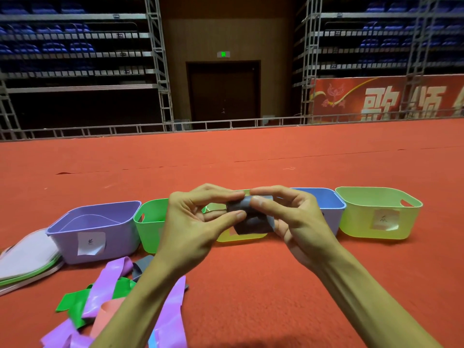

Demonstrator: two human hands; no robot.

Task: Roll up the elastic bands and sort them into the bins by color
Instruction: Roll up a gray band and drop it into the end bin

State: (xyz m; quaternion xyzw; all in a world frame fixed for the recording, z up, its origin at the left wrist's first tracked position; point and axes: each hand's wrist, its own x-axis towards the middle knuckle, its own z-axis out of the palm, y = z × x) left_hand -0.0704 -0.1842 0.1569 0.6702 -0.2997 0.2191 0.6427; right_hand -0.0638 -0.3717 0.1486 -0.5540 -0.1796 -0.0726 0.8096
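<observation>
A dark grey elastic band [251, 218], partly rolled, is held up in front of the bins. My left hand [198, 222] pinches its left side and my right hand [293, 219] pinches its right side between thumb and fingers. Behind them on the red carpet stand a purple bin [100, 229], a green bin [150, 222], a yellow bin [241, 237] mostly hidden by my hands, a blue bin [329, 204] and a yellow-green bin [376, 214]. Loose purple bands [110, 280], a green band [75, 305], a pink band [105, 315] and a grey band [143, 264] lie at the lower left.
A stack of flat sheets or lids [25, 262] lies left of the purple bin. Red carpet [251, 285] spreads all around. A metal railing [226, 124], bleachers and a dark door stand far behind.
</observation>
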